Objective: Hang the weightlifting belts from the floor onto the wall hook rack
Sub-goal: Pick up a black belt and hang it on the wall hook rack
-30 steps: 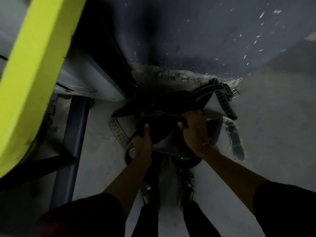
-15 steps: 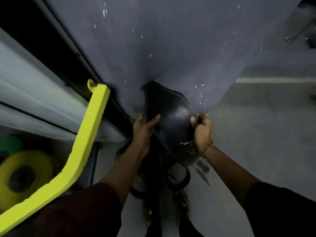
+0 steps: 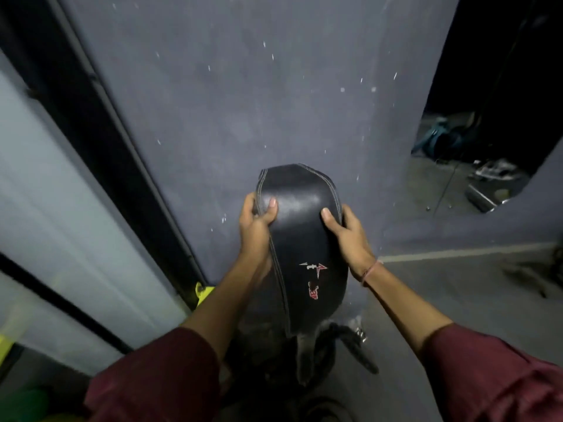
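I hold a wide black leather weightlifting belt (image 3: 300, 239) upright in front of the dark grey wall (image 3: 243, 102). A red and white logo sits on its lower half. My left hand (image 3: 257, 222) grips its left edge, thumb on the front. My right hand (image 3: 347, 229) grips its right edge the same way. The belt's narrow end hangs down between my arms. More dark belts (image 3: 347, 345) lie on the floor below, partly hidden by the held one. No hook rack is in view.
A black vertical frame (image 3: 100, 117) and pale panel (image 3: 39, 193) run along the left. A bit of yellow-green equipment (image 3: 202, 295) shows at the wall's base. A mirror or opening (image 3: 487, 117) at right shows clutter. Grey floor (image 3: 472, 300) lies at right.
The belt has come up off the floor pile and risen in both hands to chest height against the wall. My view has tilted up, and the yellow bar has dropped almost out of sight.
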